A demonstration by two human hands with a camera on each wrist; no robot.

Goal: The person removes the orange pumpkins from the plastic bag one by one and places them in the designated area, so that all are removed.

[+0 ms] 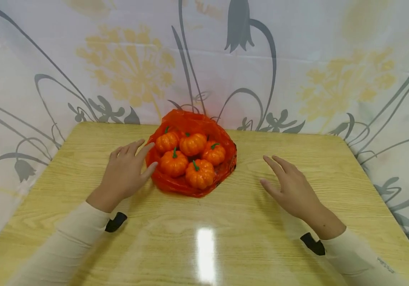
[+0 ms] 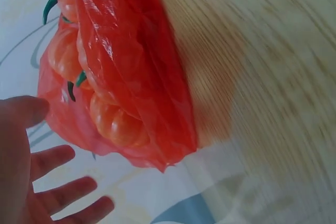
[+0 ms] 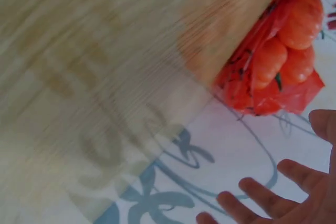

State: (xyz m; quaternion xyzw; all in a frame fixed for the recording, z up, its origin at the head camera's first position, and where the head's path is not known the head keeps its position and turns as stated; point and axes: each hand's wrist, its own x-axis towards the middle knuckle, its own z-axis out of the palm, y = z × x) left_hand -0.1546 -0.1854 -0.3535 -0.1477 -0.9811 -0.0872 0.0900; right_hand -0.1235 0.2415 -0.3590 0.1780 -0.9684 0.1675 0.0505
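Several small orange pumpkins [image 1: 200, 174] with green stems lie in a red plastic bag [image 1: 193, 193], its mouth spread open, near the table's far edge. My left hand [image 1: 123, 174] is at the bag's left side, fingers spread and holding nothing; whether its fingertips touch the plastic I cannot tell. In the left wrist view, the bag [image 2: 152, 72] stands beside that hand's thumb. Well to the right of the bag, my right hand [image 1: 291, 190] hovers over the table with fingers extended and nothing in it. Dark print shows on the bag [image 3: 241, 72] in the right wrist view.
The light wooden table [image 1: 168, 238] has a shiny surface with a bright reflection near the front. A white cloth [image 1: 204, 71] with grey and yellow flower patterns hangs behind the table and around its sides.
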